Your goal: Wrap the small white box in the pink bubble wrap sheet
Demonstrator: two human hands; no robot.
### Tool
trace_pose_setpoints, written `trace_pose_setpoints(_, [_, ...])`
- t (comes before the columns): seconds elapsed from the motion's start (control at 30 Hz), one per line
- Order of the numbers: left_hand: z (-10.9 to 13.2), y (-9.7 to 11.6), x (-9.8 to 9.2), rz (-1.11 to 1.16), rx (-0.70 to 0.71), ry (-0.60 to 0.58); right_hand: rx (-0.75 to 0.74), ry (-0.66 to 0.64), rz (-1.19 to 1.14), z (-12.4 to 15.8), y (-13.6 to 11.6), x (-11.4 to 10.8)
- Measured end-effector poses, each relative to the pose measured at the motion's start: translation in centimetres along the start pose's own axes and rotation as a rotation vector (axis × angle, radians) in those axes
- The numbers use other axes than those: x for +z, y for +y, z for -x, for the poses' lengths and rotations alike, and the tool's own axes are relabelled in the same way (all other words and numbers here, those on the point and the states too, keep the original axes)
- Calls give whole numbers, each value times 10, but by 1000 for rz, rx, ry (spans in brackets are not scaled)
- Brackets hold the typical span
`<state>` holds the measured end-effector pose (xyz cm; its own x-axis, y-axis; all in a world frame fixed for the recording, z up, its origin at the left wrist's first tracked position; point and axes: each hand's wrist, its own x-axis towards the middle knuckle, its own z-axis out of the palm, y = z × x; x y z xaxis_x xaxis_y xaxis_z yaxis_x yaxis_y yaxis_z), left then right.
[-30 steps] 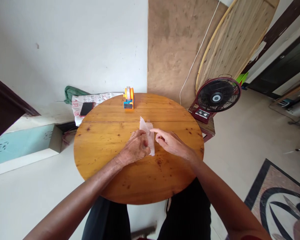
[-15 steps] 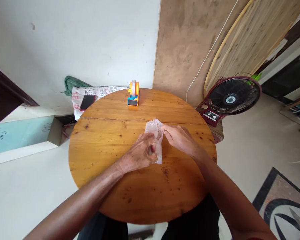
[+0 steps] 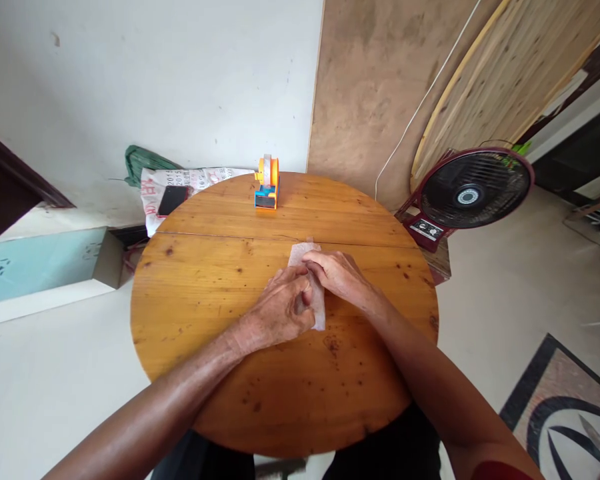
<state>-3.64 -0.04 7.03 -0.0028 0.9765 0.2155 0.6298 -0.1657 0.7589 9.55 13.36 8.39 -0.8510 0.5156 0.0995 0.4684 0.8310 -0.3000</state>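
Note:
A narrow piece of whitish, translucent bubble wrap [image 3: 318, 308] lies folded on the round wooden table [image 3: 200, 300]. My left hand [image 3: 283, 303] rests over its left side, thumb and fingers curled together onto the wrap. From the right, my right hand [image 3: 337, 272] bends its fingers down onto the upper part of the wrap, close to the left fingertips. Both hands cover its middle, and whether anything lies inside the wrap cannot be seen. A short clear strip sticks out at the far end.
An orange and blue tape dispenser [image 3: 267, 183] with a roll of tape stands at the table's far edge. A dark phone [image 3: 173, 200] lies on a printed white sack [image 3: 150, 190] behind the left edge. To the right is a dark red fan [image 3: 467, 193].
My right hand has moved left, folding the raised right edge of the bubble wrap over and down. The wrap now looks flatter and narrower. My left hand has stayed nearly in place.

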Motion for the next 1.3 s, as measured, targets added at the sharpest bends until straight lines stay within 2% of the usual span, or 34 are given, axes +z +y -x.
trace_pose_setpoints(0.23, [5, 1, 4, -58, 10, 88, 83, 44, -23, 2, 2, 7])
trace_pose_setpoints(0.33, [6, 3, 2, -86, 3, 87, 113, 77, -64, 3, 3, 8])
trace_pose_setpoints(0.57, [7, 2, 0, -145, 160, 70, 107, 222, -278, 8, 13, 8])
trace_pose_setpoints(0.63, [6, 2, 0, -145, 181, 66, 62, 160, -410, 11, 17, 1])
trace_pose_setpoints(0.77, [6, 2, 0, -119, 183, 58, -27, -80, -652, 17, 21, -19])
trace_pose_setpoints(0.87, [6, 2, 1, -85, 157, 65, -57, -145, -721, 19, 18, -25])
trace_pose_setpoints(0.97, [8, 2, 3, -36, 128, 60, -72, -202, -704, 19, 14, -21])
trace_pose_setpoints(1.03, [8, 2, 4, -24, 120, 82, -78, -211, -685, 19, 14, -18])
trace_pose_setpoints(1.13, [9, 2, 4, -86, 141, 136, -54, -159, -686, 19, 16, -18])
trace_pose_setpoints(1.3, [10, 4, 1, -220, 209, 136, -30, -115, -659, 21, 19, -27])
